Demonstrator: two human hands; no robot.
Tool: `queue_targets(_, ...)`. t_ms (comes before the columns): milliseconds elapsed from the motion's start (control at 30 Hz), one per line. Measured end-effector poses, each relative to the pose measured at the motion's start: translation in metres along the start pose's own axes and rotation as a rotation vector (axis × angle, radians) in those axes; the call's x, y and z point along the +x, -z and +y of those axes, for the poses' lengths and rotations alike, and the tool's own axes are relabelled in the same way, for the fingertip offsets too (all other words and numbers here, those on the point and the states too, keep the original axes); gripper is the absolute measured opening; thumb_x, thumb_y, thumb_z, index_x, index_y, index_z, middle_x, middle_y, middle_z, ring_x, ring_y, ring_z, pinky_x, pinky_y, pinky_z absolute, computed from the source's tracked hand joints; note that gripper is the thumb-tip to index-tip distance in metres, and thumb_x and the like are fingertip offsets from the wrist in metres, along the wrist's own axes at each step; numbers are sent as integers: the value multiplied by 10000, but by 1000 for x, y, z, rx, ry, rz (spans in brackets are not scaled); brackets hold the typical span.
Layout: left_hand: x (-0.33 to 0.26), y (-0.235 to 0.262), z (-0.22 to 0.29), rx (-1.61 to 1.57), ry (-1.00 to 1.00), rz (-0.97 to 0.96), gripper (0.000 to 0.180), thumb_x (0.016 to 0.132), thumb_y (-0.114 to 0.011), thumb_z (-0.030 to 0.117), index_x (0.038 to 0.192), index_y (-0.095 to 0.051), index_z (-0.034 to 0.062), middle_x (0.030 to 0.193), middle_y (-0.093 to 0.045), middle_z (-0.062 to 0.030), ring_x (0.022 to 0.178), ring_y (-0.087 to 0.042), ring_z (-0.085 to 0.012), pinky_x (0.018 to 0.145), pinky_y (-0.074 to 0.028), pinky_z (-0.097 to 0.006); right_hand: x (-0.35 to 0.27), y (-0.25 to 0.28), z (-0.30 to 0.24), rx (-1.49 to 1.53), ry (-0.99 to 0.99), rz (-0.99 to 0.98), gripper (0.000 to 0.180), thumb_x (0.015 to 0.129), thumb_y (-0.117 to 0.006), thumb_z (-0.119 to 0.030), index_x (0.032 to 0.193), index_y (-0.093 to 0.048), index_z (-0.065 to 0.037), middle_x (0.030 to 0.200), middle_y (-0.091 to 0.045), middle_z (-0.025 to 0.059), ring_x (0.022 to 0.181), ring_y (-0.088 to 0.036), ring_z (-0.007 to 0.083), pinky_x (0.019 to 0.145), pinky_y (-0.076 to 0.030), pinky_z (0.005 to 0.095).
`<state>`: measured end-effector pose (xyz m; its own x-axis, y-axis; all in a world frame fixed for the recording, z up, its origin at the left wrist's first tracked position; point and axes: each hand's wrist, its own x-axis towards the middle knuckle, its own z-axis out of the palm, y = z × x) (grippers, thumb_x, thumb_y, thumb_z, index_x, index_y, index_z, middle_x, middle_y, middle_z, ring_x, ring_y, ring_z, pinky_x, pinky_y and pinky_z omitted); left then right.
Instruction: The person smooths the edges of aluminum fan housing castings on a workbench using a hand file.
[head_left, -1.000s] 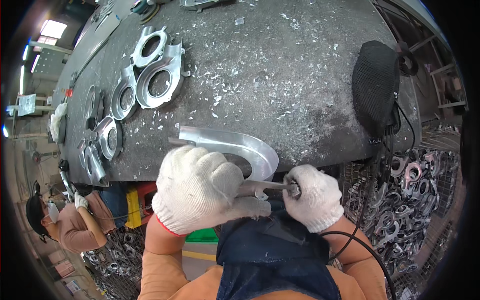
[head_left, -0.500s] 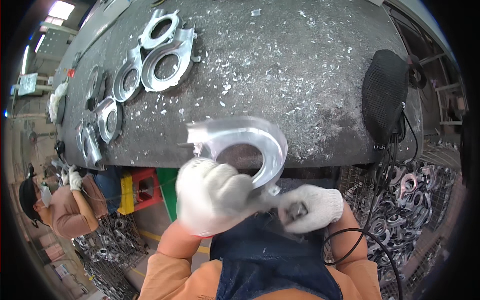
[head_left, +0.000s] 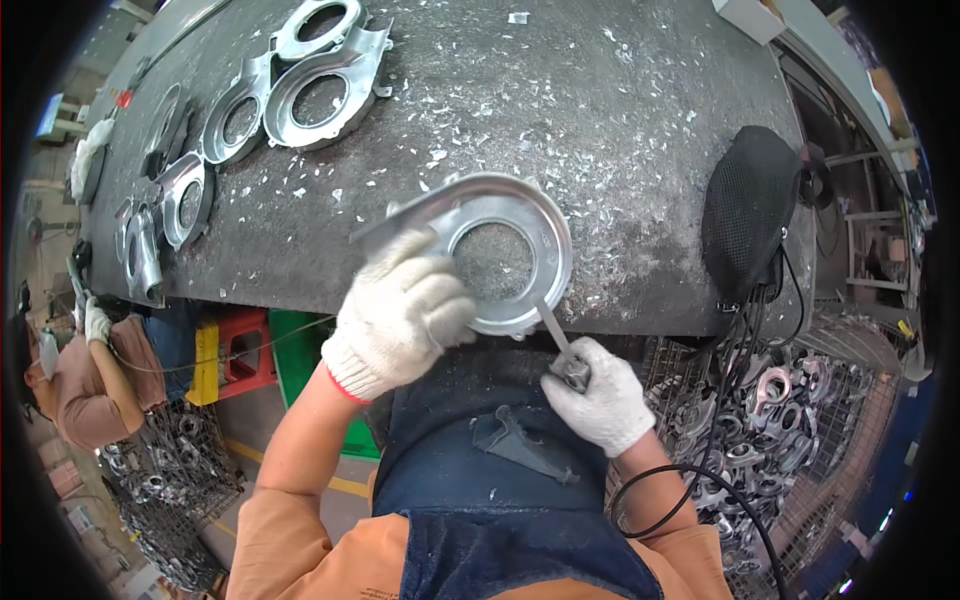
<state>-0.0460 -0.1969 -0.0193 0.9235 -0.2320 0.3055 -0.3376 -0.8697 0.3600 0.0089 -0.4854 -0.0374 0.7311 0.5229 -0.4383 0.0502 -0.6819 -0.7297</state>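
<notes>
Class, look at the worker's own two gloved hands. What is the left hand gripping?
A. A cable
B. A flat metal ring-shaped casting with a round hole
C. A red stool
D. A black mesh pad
B: the left hand grips the edge of the ring-shaped casting held over the table edge, while the right hand holds a slim tool against its rim.

Metal ring plate: bare cast metal, dull silver, slight sheen on the flat face. Both gloves, left hand and right hand: white knit cloth, matt. Thin tool: grey metal, smooth. Workbench top: rough, dark grey, matt, littered with shiny metal chips. Castings at 10 o'clock: same dull silver metal. Black pad at 3 o'clock: mesh fabric. Apron: blue denim cloth.
</notes>
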Motion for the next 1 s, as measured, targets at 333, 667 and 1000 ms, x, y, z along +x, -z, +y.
queue_targets(333, 3, 6, 43, -159, 90, 153, 287, 623, -913, 220, 861, -778, 133, 823, -704, -35, 790, -726, -273, 714, -608, -403, 18, 27, -11, 444, 23, -587, 125, 874, -814, -106, 911, -711, -45, 757, -730, 96, 679, -731, 212, 678, -583, 367)
queue_targets(667, -1, 4, 47, -201, 175, 195, 416, 564, -956, 175, 932, -775, 108, 868, -729, -65, 825, -749, -337, 748, -622, -451, 1, 4, -20, 75, 96, 19, 167, 915, -827, -212, 936, -704, -102, 820, -756, 158, 797, -778, 383, 711, -609, 432)
queue_targets(1000, -2, 9, 56, -238, 211, 176, 385, 599, -949, 142, 937, -771, 102, 858, -724, -74, 809, -742, -342, 745, -616, -453, 7, 8, -23, 41, 98, 54, 178, 925, -820, -200, 990, -696, -91, 852, -768, 165, 850, -783, 403, 749, -615, 458)
